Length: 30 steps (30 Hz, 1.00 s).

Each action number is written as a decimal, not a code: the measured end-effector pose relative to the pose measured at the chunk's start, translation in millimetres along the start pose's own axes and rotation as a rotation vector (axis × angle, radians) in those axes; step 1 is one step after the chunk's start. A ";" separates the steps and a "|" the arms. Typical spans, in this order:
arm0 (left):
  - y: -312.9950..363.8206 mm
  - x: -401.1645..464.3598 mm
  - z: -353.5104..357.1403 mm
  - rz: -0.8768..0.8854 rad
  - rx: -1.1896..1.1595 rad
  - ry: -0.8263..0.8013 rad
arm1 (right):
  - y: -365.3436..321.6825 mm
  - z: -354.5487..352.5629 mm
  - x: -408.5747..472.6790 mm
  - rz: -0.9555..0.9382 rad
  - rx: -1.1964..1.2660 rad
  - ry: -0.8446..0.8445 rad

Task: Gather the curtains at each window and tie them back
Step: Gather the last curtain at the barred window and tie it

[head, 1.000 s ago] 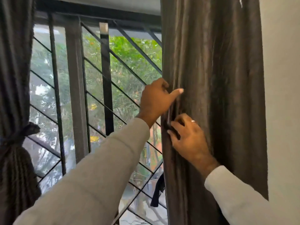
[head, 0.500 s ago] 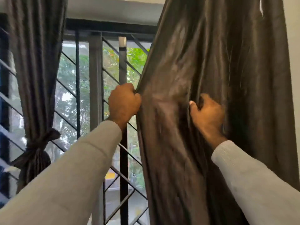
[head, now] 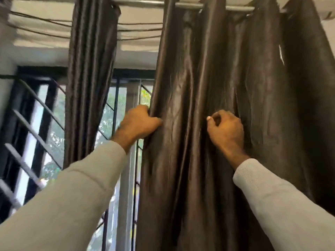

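A dark brown shiny curtain point(head: 226, 78) hangs from a metal rod point(head: 141, 1) and fills the right half of the view. My left hand point(head: 139, 124) grips its left edge, fingers curled round the fabric. My right hand point(head: 225, 130) pinches a fold further right, at about the same height. A second dark brown curtain point(head: 88, 78) hangs gathered into a narrow column to the left; its lower part is hidden behind my left sleeve.
The window point(head: 123, 109) with black diagonal grille bars point(head: 30, 127) shows between and left of the curtains, green trees outside. Thin cables point(head: 45, 20) run along the white wall above the frame. A white wall point(head: 329, 37) borders the far right.
The view has tilted upward, bringing the rod and curtain tops into sight. Both hands keep hold of the right curtain, whose left edge has been drawn leftward across the window.
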<state>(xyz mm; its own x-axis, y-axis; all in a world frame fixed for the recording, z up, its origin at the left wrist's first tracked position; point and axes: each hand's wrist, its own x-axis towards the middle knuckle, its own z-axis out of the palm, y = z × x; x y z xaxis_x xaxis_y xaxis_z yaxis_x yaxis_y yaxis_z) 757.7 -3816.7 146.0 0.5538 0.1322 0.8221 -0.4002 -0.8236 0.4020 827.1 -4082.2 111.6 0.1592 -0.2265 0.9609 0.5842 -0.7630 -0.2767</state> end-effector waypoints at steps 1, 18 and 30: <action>10.8 7.8 3.3 0.044 -0.009 0.029 | -3.2 -0.1 6.6 -0.005 -0.025 0.008; 129.8 125.1 23.6 0.158 -0.501 0.061 | -20.9 -10.9 142.1 -0.152 0.257 -0.311; 149.4 162.4 3.3 0.141 -0.455 0.357 | 52.1 -81.1 243.4 0.178 -0.275 0.190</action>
<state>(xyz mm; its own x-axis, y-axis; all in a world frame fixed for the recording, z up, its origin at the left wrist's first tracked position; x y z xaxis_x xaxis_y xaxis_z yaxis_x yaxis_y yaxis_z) 790.2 -3920.0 338.3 0.2242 0.2807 0.9332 -0.7688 -0.5376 0.3464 831.8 -4226.2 330.2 0.0737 -0.4586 0.8856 0.3209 -0.8299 -0.4564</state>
